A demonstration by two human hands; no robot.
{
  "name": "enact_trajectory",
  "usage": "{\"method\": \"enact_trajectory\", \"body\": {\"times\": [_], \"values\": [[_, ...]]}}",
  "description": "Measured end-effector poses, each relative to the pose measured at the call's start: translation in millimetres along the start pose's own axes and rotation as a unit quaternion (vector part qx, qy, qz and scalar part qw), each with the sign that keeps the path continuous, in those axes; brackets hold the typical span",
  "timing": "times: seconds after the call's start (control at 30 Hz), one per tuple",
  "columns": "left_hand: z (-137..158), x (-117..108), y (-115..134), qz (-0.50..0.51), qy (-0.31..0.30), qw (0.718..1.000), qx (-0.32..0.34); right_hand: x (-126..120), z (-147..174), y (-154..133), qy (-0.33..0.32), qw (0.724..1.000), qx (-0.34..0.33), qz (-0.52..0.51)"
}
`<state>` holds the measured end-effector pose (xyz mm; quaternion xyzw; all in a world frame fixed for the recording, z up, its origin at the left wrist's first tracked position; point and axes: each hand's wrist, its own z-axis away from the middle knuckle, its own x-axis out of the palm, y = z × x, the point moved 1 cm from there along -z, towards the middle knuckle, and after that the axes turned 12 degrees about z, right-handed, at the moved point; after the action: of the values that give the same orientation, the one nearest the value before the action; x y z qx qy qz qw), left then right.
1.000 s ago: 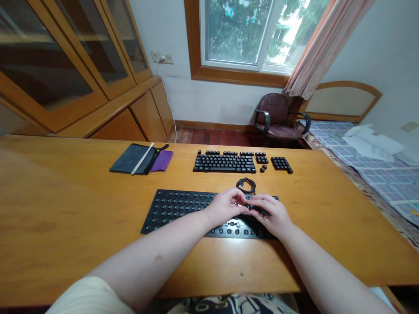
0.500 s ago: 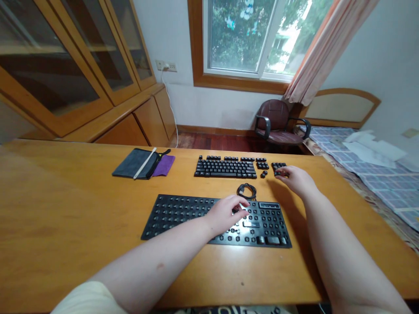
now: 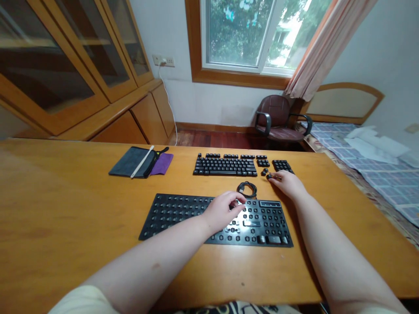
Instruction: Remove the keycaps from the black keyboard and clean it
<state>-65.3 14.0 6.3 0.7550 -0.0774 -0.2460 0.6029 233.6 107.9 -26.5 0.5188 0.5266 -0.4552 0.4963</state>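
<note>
A black keyboard base (image 3: 183,218) lies on the desk with most of its key switches bare. A few keycaps (image 3: 274,240) sit along its near right edge. My left hand (image 3: 222,211) rests over the middle of the base, fingers curved and a small gap left before the thumb; nothing shows between them. Farther right, my right hand (image 3: 288,183) pinches a small black keycap (image 3: 269,176) at the desk surface. Close to it lie loose keycaps (image 3: 264,172) and the number-pad keycaps (image 3: 282,165). The main block of keycaps (image 3: 225,166) is laid out in rows behind the base.
A coiled black USB cable (image 3: 246,189) lies just behind the base. At the left are a dark grey zip pouch (image 3: 126,162), a pale flat stick (image 3: 142,161) on it, and a purple cloth (image 3: 163,164). Beyond the desk (image 3: 81,209) stands a chair (image 3: 276,115).
My right hand has moved left and nearer, from the number-pad keycaps to beside the loose keycaps, with a keycap in its fingers. The left hand's fingertips have drawn closer together.
</note>
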Motion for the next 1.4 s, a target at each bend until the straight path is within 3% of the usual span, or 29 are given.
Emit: {"method": "enact_trajectory", "body": {"times": [0.27,0.9,1.4], "values": [[0.1,0.5,-1.0,-0.004,0.004,1.000,0.000,-1.7,1.3,-2.1,0.022,0.999,0.028,0.002],[-0.1,1.8,-4.6,-0.012,0.006,1.000,0.006,2.4,-3.1,-6.1,0.031,0.999,0.022,0.009],[-0.1,1.7,-5.2,-0.011,0.002,1.000,0.010,-1.7,-1.5,-10.0,-0.004,0.998,0.065,0.000]]}}
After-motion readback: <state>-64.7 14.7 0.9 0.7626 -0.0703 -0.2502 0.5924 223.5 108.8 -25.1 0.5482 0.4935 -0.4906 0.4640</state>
